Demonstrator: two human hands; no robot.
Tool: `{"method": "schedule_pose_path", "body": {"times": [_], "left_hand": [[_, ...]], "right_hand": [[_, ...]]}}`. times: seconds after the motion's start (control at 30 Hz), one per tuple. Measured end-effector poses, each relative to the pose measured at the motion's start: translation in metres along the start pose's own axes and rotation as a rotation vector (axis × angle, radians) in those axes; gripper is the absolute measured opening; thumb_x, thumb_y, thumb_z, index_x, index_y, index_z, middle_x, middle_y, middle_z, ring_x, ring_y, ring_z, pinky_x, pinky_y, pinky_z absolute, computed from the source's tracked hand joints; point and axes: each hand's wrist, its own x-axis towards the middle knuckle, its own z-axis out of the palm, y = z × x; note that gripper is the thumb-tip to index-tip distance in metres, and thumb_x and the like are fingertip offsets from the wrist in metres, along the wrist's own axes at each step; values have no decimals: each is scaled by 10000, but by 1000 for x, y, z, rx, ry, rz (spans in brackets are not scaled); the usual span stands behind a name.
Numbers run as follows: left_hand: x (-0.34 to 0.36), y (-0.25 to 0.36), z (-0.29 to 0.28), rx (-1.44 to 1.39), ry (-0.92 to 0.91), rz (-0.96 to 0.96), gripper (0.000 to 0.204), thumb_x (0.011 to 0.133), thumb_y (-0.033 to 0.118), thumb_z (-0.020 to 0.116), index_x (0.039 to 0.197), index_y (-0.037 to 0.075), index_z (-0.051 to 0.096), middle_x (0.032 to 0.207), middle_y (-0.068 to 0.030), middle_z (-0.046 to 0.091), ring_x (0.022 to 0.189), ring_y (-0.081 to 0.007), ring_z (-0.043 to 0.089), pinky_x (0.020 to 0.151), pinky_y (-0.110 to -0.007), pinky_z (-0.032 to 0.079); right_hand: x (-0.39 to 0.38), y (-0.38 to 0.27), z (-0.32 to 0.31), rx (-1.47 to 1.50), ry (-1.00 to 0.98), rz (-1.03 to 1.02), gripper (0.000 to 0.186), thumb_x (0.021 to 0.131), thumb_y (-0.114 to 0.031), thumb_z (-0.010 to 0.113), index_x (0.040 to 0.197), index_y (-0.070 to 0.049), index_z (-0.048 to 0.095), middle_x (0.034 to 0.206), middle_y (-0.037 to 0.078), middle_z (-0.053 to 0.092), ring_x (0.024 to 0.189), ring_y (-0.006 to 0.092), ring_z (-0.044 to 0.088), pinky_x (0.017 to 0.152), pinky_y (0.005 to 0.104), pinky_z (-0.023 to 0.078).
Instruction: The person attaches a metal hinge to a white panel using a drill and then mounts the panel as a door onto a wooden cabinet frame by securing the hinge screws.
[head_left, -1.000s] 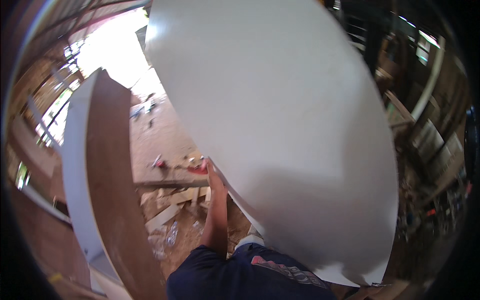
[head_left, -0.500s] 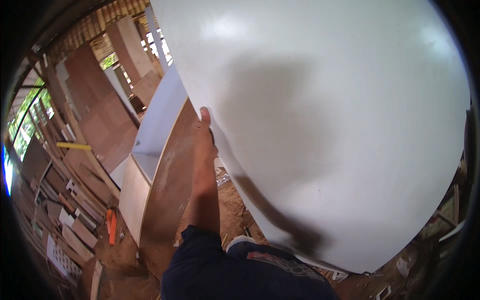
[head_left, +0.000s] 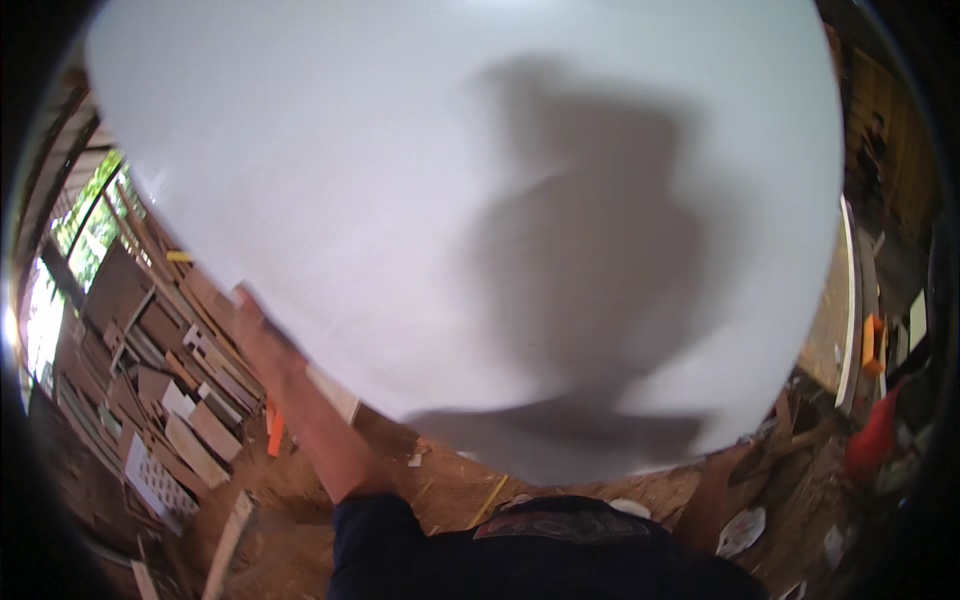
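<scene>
A large white panel (head_left: 350, 200) fills most of the view, raised in front of my body, with a dark shadow across its smooth face. My left hand (head_left: 262, 335) grips its lower left edge, thumb on the near face and the other fingers hidden behind. At the lower right edge, my right hand (head_left: 735, 460) holds the panel from beneath; its fingers are mostly hidden.
Stacked boards and offcuts (head_left: 190, 400) lean at the left, near an orange object (head_left: 275, 428). On the dirt floor lies a wooden strip (head_left: 230, 545). A red object (head_left: 872, 435) and an orange piece (head_left: 874, 345) stand at right. Someone (head_left: 874, 145) is in the far right background.
The panel has swung left and up across the view, hiding the box-like cabinet. My left hand moved left and down with it; my right forearm has come into sight.
</scene>
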Motion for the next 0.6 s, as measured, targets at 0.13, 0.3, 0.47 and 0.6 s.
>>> {"method": "schedule_pose_path", "body": {"times": [0.13,0.3,0.47,0.6], "left_hand": [[-22,59,-55,-9,122,-36,757,1079,512,632,1572,-41,477,1536,-197,575,1357,-326,588,1123,-437,498],[-10,122,-129,331,443,215,1005,1018,645,672,1674,-44,348,1693,-310,359,1531,-422,411,1205,-509,395],[-25,165,-134,360,525,262,993,1009,631,700,1650,-61,388,1725,-241,356,1546,-390,397,1226,-518,373],[-1,231,-149,489,522,412,1009,1006,669,684,1665,-33,381,1742,-227,340,1570,-380,361,1257,-495,328]], "right_hand": [[-39,76,30,193,-81,221,906,1056,-769,434,1603,-48,481,1600,136,526,1406,345,523,1211,493,417],[-108,154,96,21,-52,285,1087,1013,-882,353,1561,43,517,1553,177,575,1383,352,543,1200,484,413],[-110,142,156,-304,-456,317,983,1056,-794,402,1522,61,533,1502,186,605,1312,342,602,1148,490,472],[-110,81,245,-1417,-770,-117,700,1087,-505,570,1566,-1,492,1506,235,606,1373,387,578,1187,485,441]]}}
